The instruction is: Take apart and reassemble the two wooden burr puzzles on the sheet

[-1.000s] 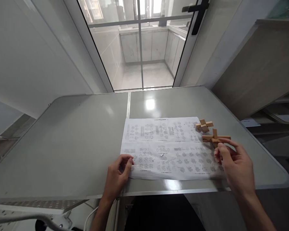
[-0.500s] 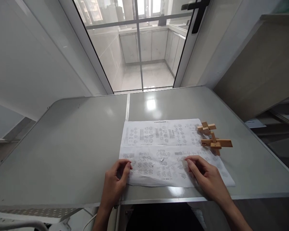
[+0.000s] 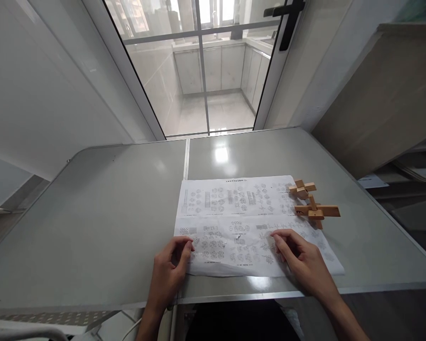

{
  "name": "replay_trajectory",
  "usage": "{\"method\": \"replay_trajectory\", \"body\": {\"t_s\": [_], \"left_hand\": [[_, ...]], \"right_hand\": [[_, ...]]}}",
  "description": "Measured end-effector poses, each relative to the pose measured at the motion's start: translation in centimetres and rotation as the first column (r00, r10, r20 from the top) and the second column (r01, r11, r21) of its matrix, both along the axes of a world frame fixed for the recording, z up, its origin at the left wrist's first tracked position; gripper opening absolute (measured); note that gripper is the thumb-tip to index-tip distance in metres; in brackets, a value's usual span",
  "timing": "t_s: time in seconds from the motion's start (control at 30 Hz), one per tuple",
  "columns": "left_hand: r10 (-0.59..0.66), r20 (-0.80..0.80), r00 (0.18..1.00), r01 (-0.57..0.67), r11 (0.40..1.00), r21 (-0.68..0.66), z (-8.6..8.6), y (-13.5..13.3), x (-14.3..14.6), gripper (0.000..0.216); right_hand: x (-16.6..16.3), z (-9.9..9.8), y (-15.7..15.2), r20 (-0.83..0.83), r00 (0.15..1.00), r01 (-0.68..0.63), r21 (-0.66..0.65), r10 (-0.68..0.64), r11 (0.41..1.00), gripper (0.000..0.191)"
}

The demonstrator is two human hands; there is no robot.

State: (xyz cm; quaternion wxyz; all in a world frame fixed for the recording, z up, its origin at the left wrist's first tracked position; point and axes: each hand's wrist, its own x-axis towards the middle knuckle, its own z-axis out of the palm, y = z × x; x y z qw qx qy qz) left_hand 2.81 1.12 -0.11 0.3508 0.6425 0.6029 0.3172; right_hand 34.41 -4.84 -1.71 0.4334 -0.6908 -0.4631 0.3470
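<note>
A creased white instruction sheet (image 3: 234,217), printed with rows of small line diagrams, lies flat on the table. My left hand (image 3: 171,265) rests at the sheet's lower left edge, fingers curled and thumb close to the index finger, with nothing visible in it. Over the lower right part of the sheet lies my right hand (image 3: 303,260), its fingers loosely curled in and thumb near the index tip, also without anything visible in it. Beyond that hand, on the sheet's right edge, sit two wooden interlocking puzzle pieces: a smaller assembly (image 3: 301,188) and a larger crossed one (image 3: 315,212).
The grey-green table (image 3: 110,218) has a metal rim and a seam down its middle. Past its far edge stands a glass door (image 3: 206,71) with a black handle (image 3: 287,23). Shelves are at the right; a white perforated rack (image 3: 49,318) sits below the front left edge.
The view has shifted very slightly, so the scene sits a little further left. Both hands, the sheet and the wooden pieces keep their places.
</note>
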Motion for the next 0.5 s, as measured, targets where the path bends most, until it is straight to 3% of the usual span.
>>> {"method": "replay_trajectory", "body": {"t_s": [0.5], "left_hand": [[0.005, 0.002, 1.000, -0.005, 1.000, 0.000, 0.26, -0.04, 0.08, 0.028]], "right_hand": [[0.01, 0.02, 0.06, -0.006, 1.000, 0.000, 0.010, 0.000, 1.000, 0.047]]}}
